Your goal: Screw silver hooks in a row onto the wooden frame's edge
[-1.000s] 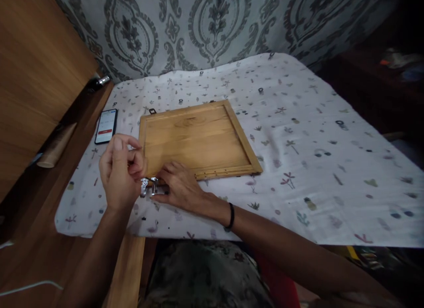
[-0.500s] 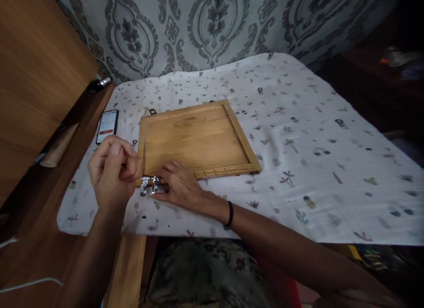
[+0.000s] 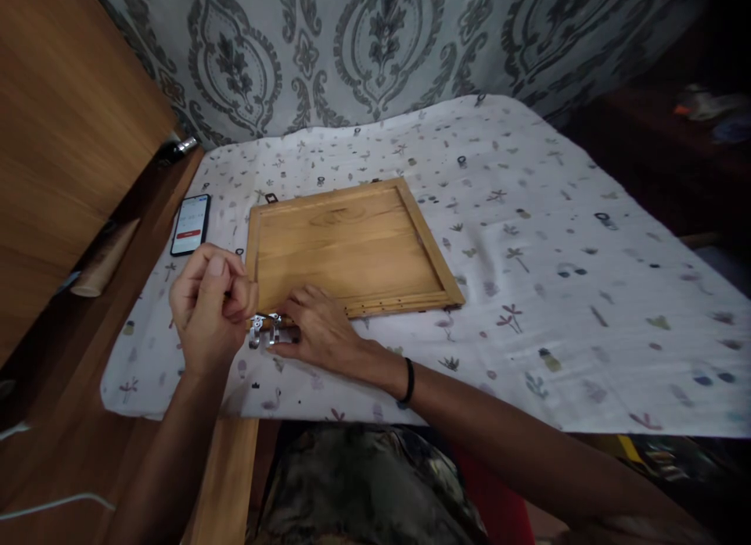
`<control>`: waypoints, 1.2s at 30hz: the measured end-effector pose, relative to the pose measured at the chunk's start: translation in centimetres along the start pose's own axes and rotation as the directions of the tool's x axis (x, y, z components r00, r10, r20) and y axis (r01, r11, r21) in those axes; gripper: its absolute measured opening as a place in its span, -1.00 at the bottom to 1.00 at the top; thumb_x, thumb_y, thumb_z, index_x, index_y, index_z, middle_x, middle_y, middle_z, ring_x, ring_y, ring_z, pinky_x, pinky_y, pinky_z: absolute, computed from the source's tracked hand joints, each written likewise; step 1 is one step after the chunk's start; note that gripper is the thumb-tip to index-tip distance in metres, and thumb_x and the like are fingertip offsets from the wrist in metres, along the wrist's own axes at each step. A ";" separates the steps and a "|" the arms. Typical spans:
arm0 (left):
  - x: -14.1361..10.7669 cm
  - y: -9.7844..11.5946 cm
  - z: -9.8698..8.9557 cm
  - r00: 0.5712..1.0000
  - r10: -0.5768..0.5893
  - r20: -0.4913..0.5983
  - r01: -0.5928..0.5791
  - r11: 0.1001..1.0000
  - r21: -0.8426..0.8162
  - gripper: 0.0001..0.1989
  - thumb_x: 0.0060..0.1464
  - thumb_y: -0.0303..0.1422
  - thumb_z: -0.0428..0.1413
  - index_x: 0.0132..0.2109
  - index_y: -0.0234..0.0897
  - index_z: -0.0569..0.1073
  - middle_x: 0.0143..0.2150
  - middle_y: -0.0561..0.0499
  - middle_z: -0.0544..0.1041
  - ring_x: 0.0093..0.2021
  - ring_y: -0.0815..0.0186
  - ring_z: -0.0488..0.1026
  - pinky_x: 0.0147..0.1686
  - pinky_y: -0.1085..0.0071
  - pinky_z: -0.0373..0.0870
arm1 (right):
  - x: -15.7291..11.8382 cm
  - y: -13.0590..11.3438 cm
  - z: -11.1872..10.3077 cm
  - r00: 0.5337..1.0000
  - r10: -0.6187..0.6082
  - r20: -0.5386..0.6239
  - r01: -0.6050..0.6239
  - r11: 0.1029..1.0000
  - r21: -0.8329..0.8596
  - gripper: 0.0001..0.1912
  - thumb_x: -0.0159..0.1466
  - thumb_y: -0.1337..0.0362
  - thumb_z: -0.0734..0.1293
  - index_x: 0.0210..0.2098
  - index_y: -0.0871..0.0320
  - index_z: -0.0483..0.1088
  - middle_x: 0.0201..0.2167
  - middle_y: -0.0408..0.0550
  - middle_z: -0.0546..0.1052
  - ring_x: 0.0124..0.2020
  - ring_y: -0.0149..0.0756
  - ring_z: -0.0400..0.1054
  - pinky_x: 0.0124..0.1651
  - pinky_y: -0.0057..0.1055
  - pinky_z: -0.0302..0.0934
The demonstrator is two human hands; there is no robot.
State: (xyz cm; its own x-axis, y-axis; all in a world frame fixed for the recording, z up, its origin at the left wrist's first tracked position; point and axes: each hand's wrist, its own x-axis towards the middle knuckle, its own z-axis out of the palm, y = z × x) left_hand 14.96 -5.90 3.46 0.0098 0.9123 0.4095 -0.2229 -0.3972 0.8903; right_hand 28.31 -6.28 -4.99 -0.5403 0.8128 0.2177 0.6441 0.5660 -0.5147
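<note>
A wooden framed panel (image 3: 346,240), like a small cabinet door, lies flat on the cloth. At its near left corner sits a silver metal hinge (image 3: 256,331). My left hand (image 3: 208,306) is closed round a thin screwdriver (image 3: 267,317); its handle is mostly hidden by the fingers. The dark shaft points right, across the top of the hinge. My right hand (image 3: 322,326) rests at the panel's near edge, fingers on the frame and thumb below, pinching the hinge's right side. The fingers hide part of the hinge.
A phone (image 3: 191,224) with a lit screen lies left of the panel. A small dark metal loop (image 3: 271,198) sits at the panel's far edge. The printed white cloth (image 3: 528,295) covers the table. A wooden cabinet side (image 3: 70,84) stands at the left, and a patterned curtain (image 3: 305,52) hangs behind.
My left hand has shifted slightly to the right and turned a little round the screwdriver. My right hand, the hinge and the panel look almost unmoved.
</note>
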 end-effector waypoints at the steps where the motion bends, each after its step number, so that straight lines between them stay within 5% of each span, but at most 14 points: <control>1: 0.0 0.0 0.0 1.000 0.004 -0.003 -0.004 1.000 -0.005 -0.73 0.27 -0.26 0.23 -0.39 -0.24 0.49 -0.71 0.23 0.03 -0.70 0.53 -0.20 -0.69 0.46 -0.24 | 0.0 0.0 0.0 1.000 -0.003 -0.008 0.003 1.000 0.002 -0.41 0.23 -0.18 0.50 -0.12 0.27 0.53 -0.18 0.08 0.51 -0.07 -0.06 0.32 -0.04 -0.17 0.22; 14: -0.1 0.0 0.4 1.000 0.007 -0.008 -0.007 1.000 0.015 -0.72 0.30 -0.25 0.21 -0.38 -0.24 0.45 -0.69 0.23 0.01 -0.69 0.54 -0.20 -0.69 0.50 -0.16 | -0.2 0.3 0.4 0.998 -0.037 -0.054 0.038 0.999 0.008 -0.42 0.23 -0.18 0.49 -0.11 0.24 0.52 -0.19 0.06 0.50 -0.11 -0.09 0.30 -0.06 -0.19 0.21; 20: 1.0 0.0 0.0 0.989 -0.073 0.129 0.073 0.997 0.001 -0.78 0.23 -0.25 0.26 -0.36 -0.23 0.52 -0.70 0.25 0.00 -0.70 0.54 -0.20 -0.70 0.55 -0.15 | -0.1 0.2 0.3 0.999 -0.026 -0.033 0.026 1.000 -0.002 -0.43 0.23 -0.17 0.50 -0.10 0.25 0.53 -0.18 0.07 0.51 -0.09 -0.08 0.32 -0.03 -0.18 0.23; 26: 3.5 -0.5 -1.6 0.883 -0.251 0.397 0.292 0.955 -0.047 -0.88 0.24 -0.26 0.22 -0.25 -0.17 0.55 -0.70 0.29 -0.08 -0.71 0.54 -0.29 -0.72 0.56 -0.17 | -0.1 0.1 -0.2 0.999 -0.034 -0.012 0.034 0.999 0.035 -0.45 0.24 -0.10 0.52 -0.03 0.25 0.54 -0.09 0.11 0.54 -0.04 -0.05 0.35 0.03 -0.16 0.25; 29: 3.5 -0.5 -1.6 0.840 -0.246 0.483 0.299 0.954 -0.034 -0.91 0.25 -0.28 0.20 -0.20 -0.18 0.53 -0.69 0.29 -0.07 -0.71 0.54 -0.27 -0.71 0.58 -0.16 | -0.1 0.2 -0.1 0.999 -0.036 -0.020 0.037 0.998 0.058 -0.43 0.25 -0.08 0.52 0.01 0.28 0.54 -0.06 0.14 0.55 -0.01 -0.03 0.36 0.07 -0.14 0.26; 36: 1.5 0.1 -1.1 0.902 -0.178 0.393 0.169 0.984 0.056 -0.92 0.25 -0.33 0.20 -0.18 -0.24 0.53 -0.67 0.26 0.05 -0.71 0.52 -0.07 -0.68 0.56 -0.02 | -0.2 0.4 0.7 0.997 -0.039 -0.070 0.044 0.997 0.070 -0.48 0.25 -0.09 0.52 -0.03 0.22 0.54 -0.09 0.10 0.55 -0.02 -0.04 0.35 0.03 -0.16 0.25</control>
State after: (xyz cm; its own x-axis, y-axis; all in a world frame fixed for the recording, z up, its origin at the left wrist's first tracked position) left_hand 13.86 -4.47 3.89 0.4315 0.8543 0.2897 -0.1629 -0.2421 0.9565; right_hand 28.27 -6.28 -5.82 -0.5256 0.7978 0.2956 0.5801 0.5902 -0.5615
